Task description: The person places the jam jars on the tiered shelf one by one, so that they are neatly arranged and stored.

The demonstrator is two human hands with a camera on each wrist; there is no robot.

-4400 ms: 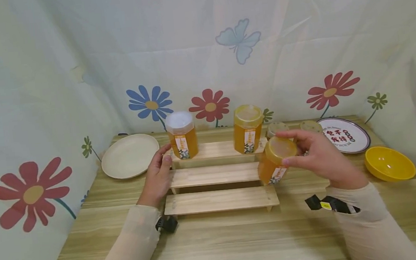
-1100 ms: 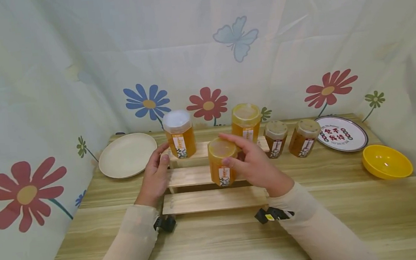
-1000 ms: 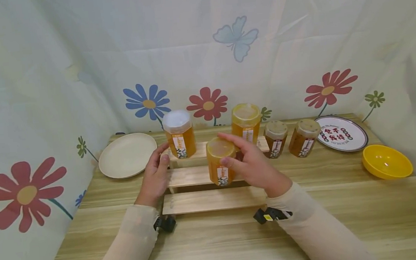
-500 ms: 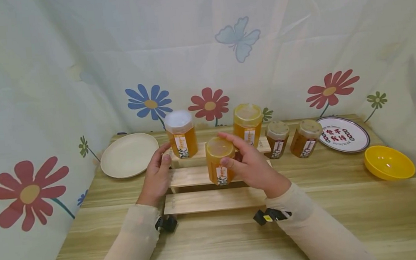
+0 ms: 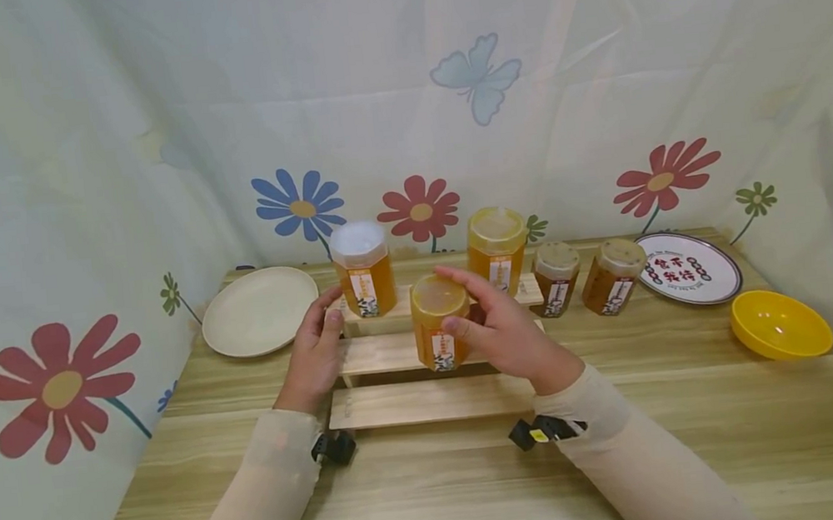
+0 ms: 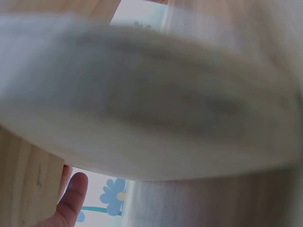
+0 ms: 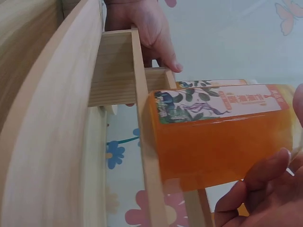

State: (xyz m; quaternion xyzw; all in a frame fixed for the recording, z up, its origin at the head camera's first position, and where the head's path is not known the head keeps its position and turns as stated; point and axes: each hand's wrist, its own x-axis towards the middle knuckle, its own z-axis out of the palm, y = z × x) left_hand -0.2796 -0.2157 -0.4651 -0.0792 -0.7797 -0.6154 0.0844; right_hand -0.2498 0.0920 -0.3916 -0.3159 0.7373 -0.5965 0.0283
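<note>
My right hand (image 5: 510,335) grips an octagonal jar (image 5: 442,337) with a yellow lid and amber contents by its upper part. Its base is at the middle step (image 5: 380,354) of a wooden tiered rack (image 5: 430,401), near that step's middle. In the right wrist view the jar (image 7: 222,137) appears close against the plank; whether it bears on it I cannot tell. My left hand (image 5: 313,358) holds the rack's left end, its thumb in front and other fingers partly hidden. Above it on the top step stands a white-lidded amber jar (image 5: 363,269). A yellow-lidded jar (image 5: 496,248) stands on that step's right.
Two darker jars (image 5: 557,280) (image 5: 614,276) stand right of the rack. Farther right lie a white plate with red characters (image 5: 688,267) and a yellow bowl (image 5: 780,325). A cream plate (image 5: 259,313) lies at the left. A flowered curtain (image 5: 404,127) closes off the back.
Since the oldest frame my right hand has carried the yellow-lidded jar leftward from the rack's right end to the middle step's centre. Over the last half second it barely shifts. My left hand stays put.
</note>
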